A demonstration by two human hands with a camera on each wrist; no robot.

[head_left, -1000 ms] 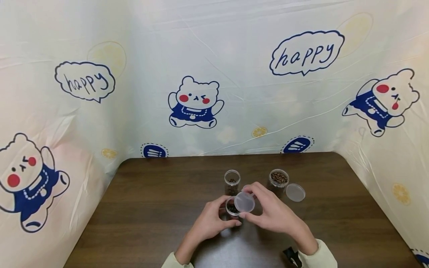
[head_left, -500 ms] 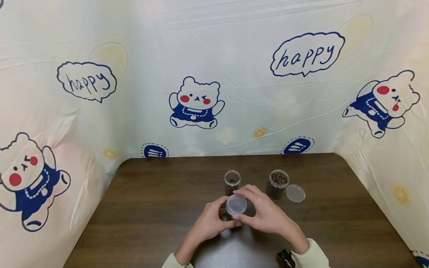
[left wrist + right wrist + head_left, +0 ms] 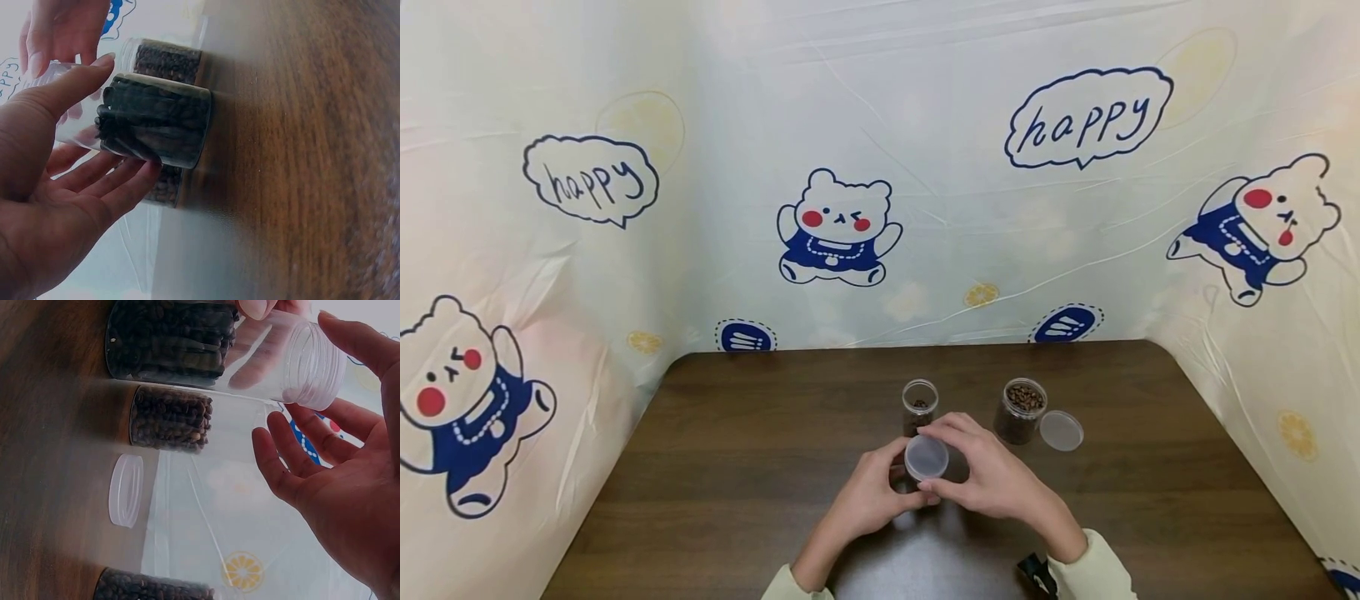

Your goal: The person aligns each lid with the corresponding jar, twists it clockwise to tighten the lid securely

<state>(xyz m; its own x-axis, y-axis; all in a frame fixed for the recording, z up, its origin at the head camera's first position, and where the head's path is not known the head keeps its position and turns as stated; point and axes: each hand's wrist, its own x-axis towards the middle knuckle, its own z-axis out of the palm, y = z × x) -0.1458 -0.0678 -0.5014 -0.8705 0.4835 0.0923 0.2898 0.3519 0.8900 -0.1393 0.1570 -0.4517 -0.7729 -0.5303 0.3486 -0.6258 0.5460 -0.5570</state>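
Note:
My left hand (image 3: 872,493) grips a clear jar (image 3: 153,122) of dark beans, thumb on one side and fingers on the other. The jar stands upright on the table. A translucent lid (image 3: 927,458) sits over its mouth, and my right hand (image 3: 992,475) holds the lid by its rim between thumb and fingers. In the right wrist view the lid (image 3: 328,372) lies over the threaded neck; whether it is tightened cannot be seen. Just behind stands an uncapped jar (image 3: 920,407) partly filled with brown beans.
Another uncapped jar (image 3: 1021,411), holding brown beans, stands farther right, with a loose lid (image 3: 1062,431) beside it. The right wrist view shows a lid (image 3: 126,490) on the table between two jars. Printed cloth (image 3: 955,250) hangs behind the brown table (image 3: 752,467).
My right hand has brought the lid leftward from the jar's edge to over its mouth, so the beans no longer show from above. My left hand has stayed on the jar.

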